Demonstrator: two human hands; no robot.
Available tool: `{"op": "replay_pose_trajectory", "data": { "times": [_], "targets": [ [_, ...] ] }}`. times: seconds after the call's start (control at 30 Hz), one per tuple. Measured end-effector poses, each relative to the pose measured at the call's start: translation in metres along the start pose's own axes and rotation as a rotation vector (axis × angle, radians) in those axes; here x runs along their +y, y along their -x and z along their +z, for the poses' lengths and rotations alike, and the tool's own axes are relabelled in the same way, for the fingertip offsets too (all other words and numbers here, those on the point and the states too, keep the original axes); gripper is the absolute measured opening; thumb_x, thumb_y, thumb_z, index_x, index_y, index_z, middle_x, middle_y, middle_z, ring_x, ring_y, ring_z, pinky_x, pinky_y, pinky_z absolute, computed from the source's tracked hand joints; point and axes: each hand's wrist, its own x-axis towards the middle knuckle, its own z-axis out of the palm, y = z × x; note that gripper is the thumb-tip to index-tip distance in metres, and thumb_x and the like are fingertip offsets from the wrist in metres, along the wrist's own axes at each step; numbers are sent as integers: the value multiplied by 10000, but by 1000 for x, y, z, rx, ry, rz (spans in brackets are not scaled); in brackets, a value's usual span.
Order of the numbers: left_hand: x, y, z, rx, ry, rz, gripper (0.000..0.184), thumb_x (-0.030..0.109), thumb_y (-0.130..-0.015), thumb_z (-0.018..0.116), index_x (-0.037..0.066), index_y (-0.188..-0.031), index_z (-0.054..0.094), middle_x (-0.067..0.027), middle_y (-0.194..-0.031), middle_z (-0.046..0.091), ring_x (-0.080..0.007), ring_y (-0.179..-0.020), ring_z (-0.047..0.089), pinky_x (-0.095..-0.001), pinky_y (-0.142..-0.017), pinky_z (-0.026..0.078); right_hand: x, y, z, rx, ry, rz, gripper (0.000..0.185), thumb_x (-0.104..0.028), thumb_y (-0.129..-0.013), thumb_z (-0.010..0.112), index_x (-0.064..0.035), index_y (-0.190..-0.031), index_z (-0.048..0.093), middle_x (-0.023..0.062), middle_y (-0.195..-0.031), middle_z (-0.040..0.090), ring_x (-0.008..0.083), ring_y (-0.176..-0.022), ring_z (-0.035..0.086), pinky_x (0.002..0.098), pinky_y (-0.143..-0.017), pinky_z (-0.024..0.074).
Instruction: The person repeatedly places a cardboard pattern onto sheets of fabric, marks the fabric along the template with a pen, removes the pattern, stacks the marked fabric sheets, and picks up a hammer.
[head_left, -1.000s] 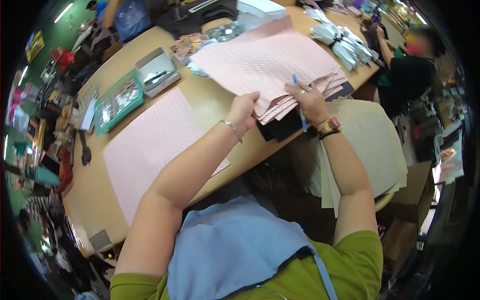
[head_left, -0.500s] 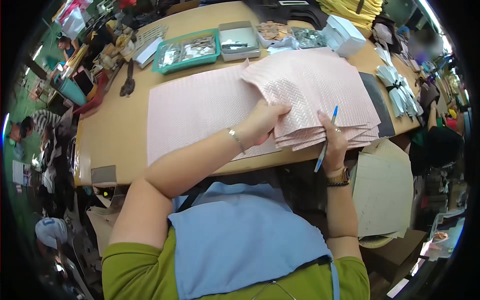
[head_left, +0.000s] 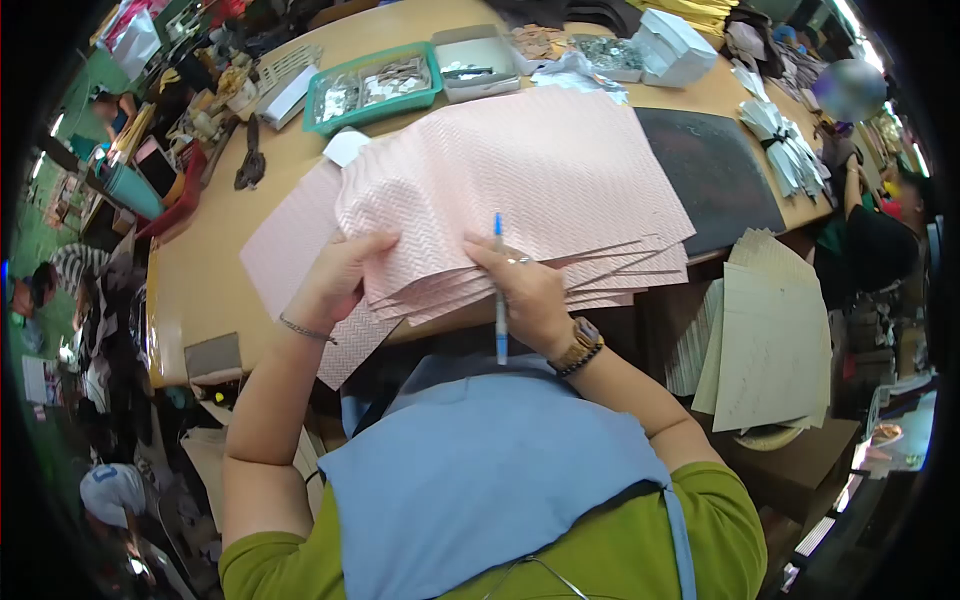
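A stack of pale pink sheets with a woven pattern (head_left: 540, 150) is lifted at its near left corner between my two hands. My left hand (head_left: 345, 270) is closed on that corner, thumb on top. My right hand (head_left: 525, 295) grips the stack's near edge, thumb on top, and also carries a blue and white pen (head_left: 501, 310) between its fingers. Under the stack, at the left, another pink sheet (head_left: 285, 225) lies slanted on the table and reaches over its front edge. A small white piece (head_left: 346, 147) shows by the stack's left corner.
A dark mat (head_left: 710, 165) lies right of the stack. Behind are a teal tray of small metal parts (head_left: 436, 92), an open box (head_left: 480, 50) and a white box (head_left: 675, 48). Scissors (head_left: 250, 160) lie left, bundled white strips (head_left: 790, 150) right. Beige boards (head_left: 770, 340) stand beside the table.
Both hands have moved left with the stack, uncovering more of the dark mat. The sheet underneath has turned and slid toward the front edge. The white piece has come into view.
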Motion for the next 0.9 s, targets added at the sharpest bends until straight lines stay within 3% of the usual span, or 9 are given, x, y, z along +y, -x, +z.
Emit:
{"op": "replay_pose_trajectory", "data": {
  "times": [0.03,0.1,0.17,0.2,0.5,0.53,0.67,0.8,0.9],
  "targets": [
    [-2,-5,-8,-2,34,-53,411,118,-862,649,-54,-1218,535,-141,-1116,647,-240,-976,657,-359,-883,533,3,-1,4,9,-9,-11,427,20,-802,549,-94,-1212,582,109,-1191,650,265,-1015,660,353,-728,551],
    [-16,-18,-33,-1,98,-163,422,135,-857,648,-69,-1209,533,-143,-1108,649,-245,-973,658,-364,-882,534,5,1,-2,-115,31,-36,421,-241,-823,671,-102,-1209,573,97,-1217,637,271,-1061,642,347,-786,547],
    [-31,-25,-46,-22,148,-178,444,145,-865,621,-91,-1223,504,-183,-1149,626,-268,-1013,648,-386,-919,526,7,8,-20,-171,1,-105,559,-416,-774,740,-108,-1209,572,85,-1231,632,273,-1057,646,333,-795,546],
    [-33,-22,-43,-36,173,-182,445,142,-870,610,-95,-1230,495,-193,-1162,618,-274,-1027,643,-391,-931,522,17,16,-26,-128,48,-110,749,-579,-644,777,-122,-1202,576,78,-1256,622,277,-1095,633,375,-875,520],
    [3,-50,9,-262,566,-37,415,154,-967,473,-102,-1289,417,-246,-1212,583,-338,-1066,628,-441,-938,527,53,31,-45,34,546,-31,643,-289,-766,707,-134,-1355,502,143,-1442,464,279,-1208,563,426,-1043,363],
    [0,-54,11,-265,588,-16,415,157,-968,471,-99,-1290,418,-239,-1213,585,-336,-1058,633,-439,-931,531,54,19,-47,147,399,2,523,-128,-793,619,-136,-1312,556,167,-1249,611,279,-1052,638,390,-884,463],
    [-67,-39,5,-388,644,243,466,248,-984,454,-62,-1330,419,-237,-1296,526,-300,-1211,530,-433,-1042,425,68,5,-56,147,354,82,395,-79,-777,610,-142,-1162,673,111,-714,634,267,-638,612,350,-559,460],
    [-143,-17,13,-340,-465,634,645,377,-960,510,-51,-1412,339,-196,-1389,459,-271,-1310,418,-370,-1110,308,57,-2,-62,72,354,137,385,-85,-776,612,-155,-1149,673,112,-776,660,271,-672,628,362,-584,472],
    [-149,-20,57,-267,-235,179,691,422,-918,595,-39,-1391,390,-155,-1372,487,-233,-1281,440,-323,-1096,310,48,-3,-61,59,373,57,365,-88,-785,597,-170,-1131,678,92,-874,700,255,-713,648,365,-587,476]
  ]
}}
